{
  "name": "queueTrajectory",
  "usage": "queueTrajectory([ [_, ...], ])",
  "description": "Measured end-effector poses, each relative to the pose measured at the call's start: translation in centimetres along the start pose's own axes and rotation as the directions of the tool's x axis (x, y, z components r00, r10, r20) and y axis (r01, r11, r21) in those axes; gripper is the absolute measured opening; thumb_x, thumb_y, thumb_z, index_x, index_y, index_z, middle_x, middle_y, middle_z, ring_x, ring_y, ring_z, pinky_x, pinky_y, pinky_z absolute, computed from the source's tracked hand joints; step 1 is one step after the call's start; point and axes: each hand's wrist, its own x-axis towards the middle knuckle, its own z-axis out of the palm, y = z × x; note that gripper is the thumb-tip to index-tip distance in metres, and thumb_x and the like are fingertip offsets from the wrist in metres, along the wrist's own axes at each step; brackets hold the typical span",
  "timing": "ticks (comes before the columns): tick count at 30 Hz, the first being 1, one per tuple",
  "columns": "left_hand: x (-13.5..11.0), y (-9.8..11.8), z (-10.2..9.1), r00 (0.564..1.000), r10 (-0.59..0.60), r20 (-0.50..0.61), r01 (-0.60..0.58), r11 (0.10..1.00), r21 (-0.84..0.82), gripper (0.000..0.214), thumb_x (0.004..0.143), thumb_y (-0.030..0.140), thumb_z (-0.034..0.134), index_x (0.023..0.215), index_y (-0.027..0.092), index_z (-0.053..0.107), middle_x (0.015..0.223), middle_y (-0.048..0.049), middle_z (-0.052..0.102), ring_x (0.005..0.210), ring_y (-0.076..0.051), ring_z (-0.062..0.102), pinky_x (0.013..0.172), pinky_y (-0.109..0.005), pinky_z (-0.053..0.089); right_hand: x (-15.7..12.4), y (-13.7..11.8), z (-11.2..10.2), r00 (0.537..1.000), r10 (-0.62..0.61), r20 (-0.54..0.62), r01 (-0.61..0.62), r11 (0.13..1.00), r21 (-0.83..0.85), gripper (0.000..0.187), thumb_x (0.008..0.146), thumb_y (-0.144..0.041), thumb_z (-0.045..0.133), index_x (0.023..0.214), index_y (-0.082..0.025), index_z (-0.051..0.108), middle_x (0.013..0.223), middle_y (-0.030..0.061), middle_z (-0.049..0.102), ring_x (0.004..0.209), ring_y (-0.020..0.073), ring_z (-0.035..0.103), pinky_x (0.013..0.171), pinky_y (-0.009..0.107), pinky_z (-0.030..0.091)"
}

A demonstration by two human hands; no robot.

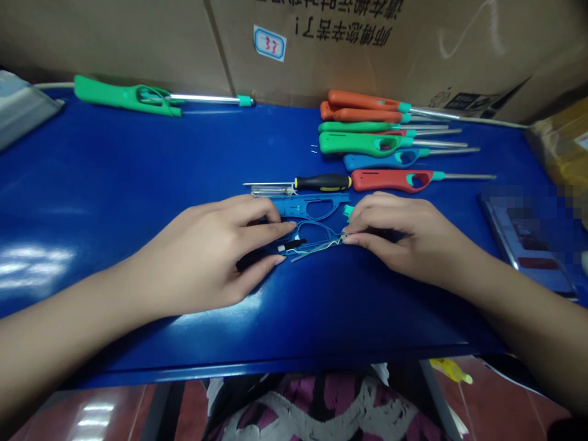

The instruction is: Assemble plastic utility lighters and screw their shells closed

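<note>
On the blue table (138,184) my left hand (215,251) lies over the left end of an opened blue lighter shell (312,233), its fingers pressed on it and on a small black part. My right hand (404,236) pinches the shell's right end, where thin wires stick out. A second blue shell half (316,205) lies just behind, with a small teal piece (348,211) beside it. A screwdriver (316,182) with a black handle rests behind that.
Several long-nosed lighters, orange, green, blue and red (390,179), lie in a row at the back right. One green lighter (138,96) lies at the back left. Cardboard boxes (367,43) stand behind the table. A dark tray (523,245) sits at the right.
</note>
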Motion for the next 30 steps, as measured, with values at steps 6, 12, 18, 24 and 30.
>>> queueTrajectory([
  [6, 0.0, -0.1, 0.0, 1.000, 0.004, -0.001, -0.004, 1.000, -0.008, 0.039, 0.099, 0.036, 0.054, 0.132, 0.022, 0.070, 0.116, -0.0100, 0.069, 0.099, -0.027, 0.070, 0.079, -0.039, 0.059, -0.1, 0.0, -0.3, 1.000, -0.006, -0.005, 0.006, 1.000, 0.018, 0.016, 0.093, -0.012, 0.064, 0.089, -0.025, 0.073, 0.089, 0.0025, 0.074, 0.087, 0.0186, 0.069, 0.078, 0.034, 0.057],
  [12, 0.1, 0.0, -0.1, 1.000, 0.016, 0.000, -0.016, 1.000, -0.009, 0.038, 0.100, 0.035, 0.053, 0.131, 0.021, 0.070, 0.114, -0.0095, 0.069, 0.096, -0.026, 0.070, 0.077, -0.039, 0.058, -0.2, -0.2, -0.1, 1.000, -0.020, -0.017, 0.020, 0.999, -0.025, 0.014, 0.094, -0.014, 0.065, 0.092, -0.024, 0.075, 0.089, 0.0026, 0.073, 0.086, 0.0179, 0.068, 0.078, 0.034, 0.056],
  [18, 0.0, 0.0, 0.0, 1.000, 0.017, 0.008, -0.017, 1.000, -0.010, 0.039, 0.100, 0.036, 0.054, 0.133, 0.022, 0.068, 0.116, -0.0091, 0.069, 0.097, -0.026, 0.070, 0.077, -0.039, 0.058, -0.4, -0.5, -0.2, 1.000, -0.030, 0.007, 0.030, 0.988, -0.149, 0.016, 0.096, -0.014, 0.062, 0.092, -0.023, 0.075, 0.091, 0.0034, 0.074, 0.086, 0.0188, 0.067, 0.077, 0.035, 0.052],
  [24, 0.3, 0.2, 0.2, 0.998, 0.020, -0.063, -0.022, 0.999, -0.030, 0.037, 0.097, 0.035, 0.059, 0.129, 0.019, 0.069, 0.115, -0.0093, 0.069, 0.100, -0.026, 0.068, 0.084, -0.040, 0.057, -0.9, -0.9, -0.6, 0.997, -0.021, 0.081, 0.046, 0.945, -0.323, 0.020, 0.099, -0.018, 0.059, 0.094, -0.022, 0.078, 0.092, 0.0032, 0.073, 0.086, 0.0202, 0.065, 0.082, 0.039, 0.043],
  [30, 0.6, 0.8, 0.1, 0.990, -0.059, -0.130, 0.043, 0.992, -0.118, 0.022, 0.098, 0.028, 0.061, 0.112, 0.015, 0.071, 0.107, -0.0085, 0.070, 0.101, -0.024, 0.065, 0.091, -0.039, 0.053, -1.1, -1.2, -0.6, 0.997, -0.021, 0.079, 0.045, 0.950, -0.308, 0.023, 0.100, -0.019, 0.057, 0.091, -0.019, 0.078, 0.091, 0.0036, 0.071, 0.086, 0.0193, 0.063, 0.078, 0.036, 0.043],
])
